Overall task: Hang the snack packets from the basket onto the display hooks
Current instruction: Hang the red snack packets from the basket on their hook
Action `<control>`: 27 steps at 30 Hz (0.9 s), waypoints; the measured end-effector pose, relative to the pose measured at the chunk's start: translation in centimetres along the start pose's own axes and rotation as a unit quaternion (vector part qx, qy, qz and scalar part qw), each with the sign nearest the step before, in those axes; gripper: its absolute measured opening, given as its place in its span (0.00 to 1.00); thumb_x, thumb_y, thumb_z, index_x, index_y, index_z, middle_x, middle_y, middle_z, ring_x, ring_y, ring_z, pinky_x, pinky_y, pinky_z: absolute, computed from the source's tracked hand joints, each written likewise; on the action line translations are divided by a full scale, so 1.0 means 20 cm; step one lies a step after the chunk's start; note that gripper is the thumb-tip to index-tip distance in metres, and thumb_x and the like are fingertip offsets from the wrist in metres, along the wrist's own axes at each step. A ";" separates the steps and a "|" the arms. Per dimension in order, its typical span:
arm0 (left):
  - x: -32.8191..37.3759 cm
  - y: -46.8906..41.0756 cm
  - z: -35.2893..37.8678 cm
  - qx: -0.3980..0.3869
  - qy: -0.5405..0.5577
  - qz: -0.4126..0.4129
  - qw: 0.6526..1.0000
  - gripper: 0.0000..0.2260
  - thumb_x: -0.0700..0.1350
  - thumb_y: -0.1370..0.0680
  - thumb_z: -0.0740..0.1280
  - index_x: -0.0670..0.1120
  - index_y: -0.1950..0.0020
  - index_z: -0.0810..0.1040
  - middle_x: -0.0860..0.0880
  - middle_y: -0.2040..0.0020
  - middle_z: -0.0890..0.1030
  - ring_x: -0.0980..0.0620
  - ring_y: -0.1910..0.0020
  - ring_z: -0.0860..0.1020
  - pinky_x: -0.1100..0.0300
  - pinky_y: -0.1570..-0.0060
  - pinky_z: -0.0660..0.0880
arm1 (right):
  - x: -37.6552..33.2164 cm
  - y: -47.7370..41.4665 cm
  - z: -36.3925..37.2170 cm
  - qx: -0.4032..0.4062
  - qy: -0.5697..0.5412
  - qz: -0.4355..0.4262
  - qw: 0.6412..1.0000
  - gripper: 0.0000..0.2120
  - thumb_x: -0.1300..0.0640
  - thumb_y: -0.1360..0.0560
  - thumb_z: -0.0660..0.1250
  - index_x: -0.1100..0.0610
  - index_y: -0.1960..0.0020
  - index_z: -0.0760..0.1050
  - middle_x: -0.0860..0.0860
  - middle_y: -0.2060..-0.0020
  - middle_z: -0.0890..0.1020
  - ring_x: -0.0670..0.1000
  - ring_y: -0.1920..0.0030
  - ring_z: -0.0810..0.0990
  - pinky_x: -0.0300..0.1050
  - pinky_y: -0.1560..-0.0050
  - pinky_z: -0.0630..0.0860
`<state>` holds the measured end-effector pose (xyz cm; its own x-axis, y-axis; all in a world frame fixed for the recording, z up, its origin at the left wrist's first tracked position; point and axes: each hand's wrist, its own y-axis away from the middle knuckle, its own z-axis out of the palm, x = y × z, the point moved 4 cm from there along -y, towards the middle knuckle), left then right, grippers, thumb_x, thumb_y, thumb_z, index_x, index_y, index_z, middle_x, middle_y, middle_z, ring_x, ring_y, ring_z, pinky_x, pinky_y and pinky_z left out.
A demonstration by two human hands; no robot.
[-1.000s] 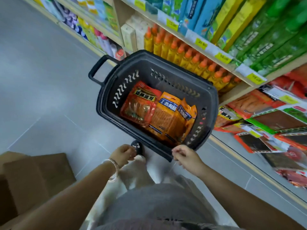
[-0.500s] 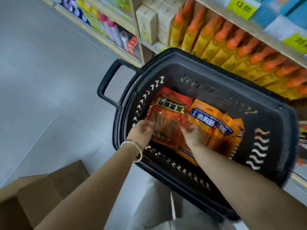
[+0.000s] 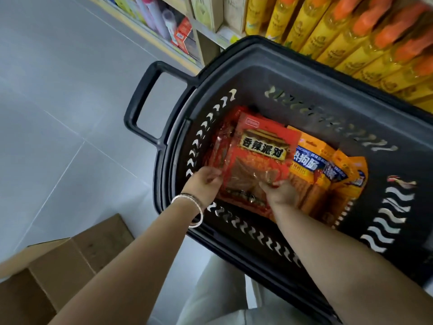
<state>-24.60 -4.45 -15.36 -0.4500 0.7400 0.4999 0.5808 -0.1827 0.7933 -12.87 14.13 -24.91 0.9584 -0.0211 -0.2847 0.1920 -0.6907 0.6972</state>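
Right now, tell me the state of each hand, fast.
Left hand: holding the left edge of the red snack packet in the basket.
Right hand: holding the same packet's lower right part.

Red snack packet (image 3: pixel 260 158) with gold-black banner; orange packets (image 3: pixel 328 174); black basket (image 3: pixel 304 73); yellow bottles (image 3: pixel 346 31), orange caps

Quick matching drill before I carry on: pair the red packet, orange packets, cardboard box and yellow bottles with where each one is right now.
1. red packet
2. orange packets
3. cardboard box
4. yellow bottles

A. on the shelf beyond the basket
B. gripped by the left hand and the right hand
C. on the floor, lower left
D. lying in the basket, right of the red packet

Pairs: 1-B, 2-D, 3-C, 4-A.
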 end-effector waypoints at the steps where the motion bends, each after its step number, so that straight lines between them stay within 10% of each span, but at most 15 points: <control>1: 0.00 0.00 0.00 0.000 0.001 -0.002 1.000 0.10 0.46 0.22 0.62 0.53 0.42 0.76 0.61 0.53 0.75 0.65 0.56 0.72 0.76 0.61 0.63 | 0.03 0.01 -0.02 0.012 0.003 0.004 1.000 0.21 0.47 0.32 0.75 0.58 0.48 0.73 0.50 0.58 0.76 0.55 0.51 0.76 0.39 0.65 0.65; 6: 0.00 0.00 0.00 0.003 0.006 -0.011 1.000 0.10 0.46 0.22 0.62 0.52 0.42 0.76 0.61 0.54 0.75 0.64 0.56 0.73 0.73 0.60 0.65 | 0.14 0.03 -0.12 0.038 -0.041 0.081 0.995 0.42 0.51 0.38 0.80 0.54 0.33 0.60 0.59 0.37 0.67 0.61 0.40 0.71 0.52 0.43 0.70; 9: -0.01 0.00 0.00 0.007 0.000 -0.012 1.000 0.10 0.46 0.22 0.62 0.53 0.42 0.76 0.59 0.52 0.75 0.60 0.53 0.73 0.67 0.56 0.66 | 0.11 0.04 -0.17 0.043 -0.126 0.075 0.988 0.34 0.57 0.36 0.78 0.58 0.35 0.67 0.57 0.42 0.76 0.59 0.42 0.76 0.46 0.46 0.70; 12: 0.01 0.01 -0.01 0.023 0.003 -0.015 1.000 0.11 0.46 0.23 0.63 0.51 0.40 0.75 0.56 0.50 0.76 0.57 0.51 0.73 0.64 0.50 0.66 | 0.03 0.09 -0.21 -0.052 -0.173 0.034 0.983 0.18 0.54 0.30 0.74 0.52 0.43 0.73 0.45 0.55 0.79 0.48 0.56 0.77 0.43 0.50 0.69; 15: 0.04 0.02 -0.02 0.036 0.035 -0.021 0.999 0.15 0.46 0.23 0.64 0.49 0.36 0.73 0.54 0.47 0.77 0.56 0.49 0.73 0.63 0.47 0.65 | -0.08 0.15 -0.33 -0.122 -0.198 -0.045 0.971 0.14 0.52 0.27 0.71 0.48 0.45 0.72 0.43 0.50 0.79 0.48 0.48 0.78 0.46 0.46 0.71; 19: 0.10 0.04 -0.04 0.010 0.056 -0.026 0.998 0.23 0.57 0.27 0.68 0.49 0.35 0.71 0.57 0.48 0.77 0.58 0.52 0.74 0.64 0.50 0.67 | -0.15 0.21 -0.45 -0.256 -0.245 0.001 0.935 0.35 0.51 0.37 0.77 0.46 0.33 0.69 0.48 0.36 0.76 0.53 0.34 0.71 0.57 0.32 0.64; 22: 0.18 0.05 -0.07 -0.045 0.148 -0.042 0.987 0.32 0.62 0.36 0.73 0.49 0.37 0.71 0.53 0.46 0.80 0.53 0.50 0.79 0.57 0.49 0.76 | -0.23 0.28 -0.44 -0.325 -0.264 0.035 0.907 0.30 0.49 0.47 0.79 0.42 0.46 0.75 0.44 0.45 0.79 0.51 0.38 0.71 0.50 0.36 0.64; 27: 0.20 0.04 -0.22 0.096 -0.023 0.040 0.994 0.08 0.51 0.26 0.69 0.55 0.51 0.72 0.56 0.58 0.80 0.56 0.61 0.79 0.62 0.63 0.75 | -0.34 0.24 -0.27 -0.298 -0.192 -0.004 0.935 0.12 0.48 0.26 0.69 0.49 0.44 0.74 0.53 0.39 0.77 0.48 0.46 0.79 0.45 0.44 0.77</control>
<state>-28.82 -4.52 -11.19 -0.3680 0.7579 0.5386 0.7338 -0.1190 0.6689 -17.38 14.93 -16.10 0.8319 -0.3540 -0.4273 0.3922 -0.1698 0.9041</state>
